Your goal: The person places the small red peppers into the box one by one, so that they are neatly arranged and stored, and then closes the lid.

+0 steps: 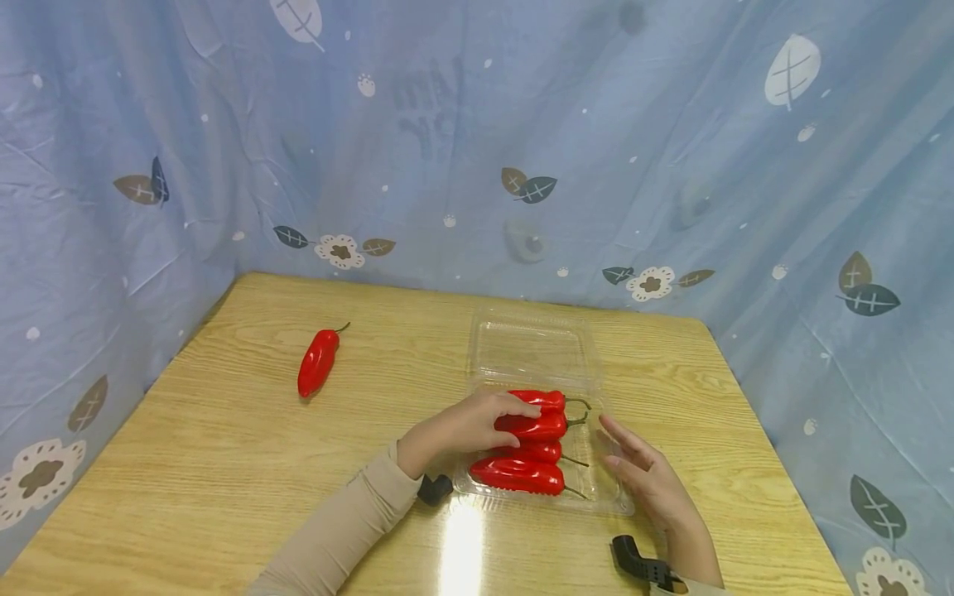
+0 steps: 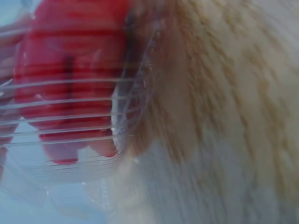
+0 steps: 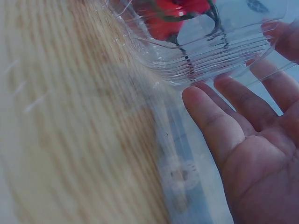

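Observation:
Several red peppers [image 1: 519, 475] lie side by side in a clear plastic container [image 1: 607, 488], stems to the right. My left hand [image 1: 477, 422] reaches over from the left, its fingers and thumb on either side of a red pepper [image 1: 547, 427] near the back of the row. To the right, my right hand [image 1: 656, 484] is held with fingers spread and slightly bent beside the container's wall. In the right wrist view the fingertips of that hand [image 3: 252, 126] are close against the ribbed wall [image 3: 210, 65]; contact is unclear. Red peppers [image 2: 70, 74] show through plastic in the left wrist view.
The container's clear lid [image 1: 532, 348] lies folded back behind it. Another red pepper [image 1: 318, 362] rests alone on the wooden table [image 1: 358, 447] at the left. A patterned blue curtain [image 1: 447, 149] surrounds the table's back and sides.

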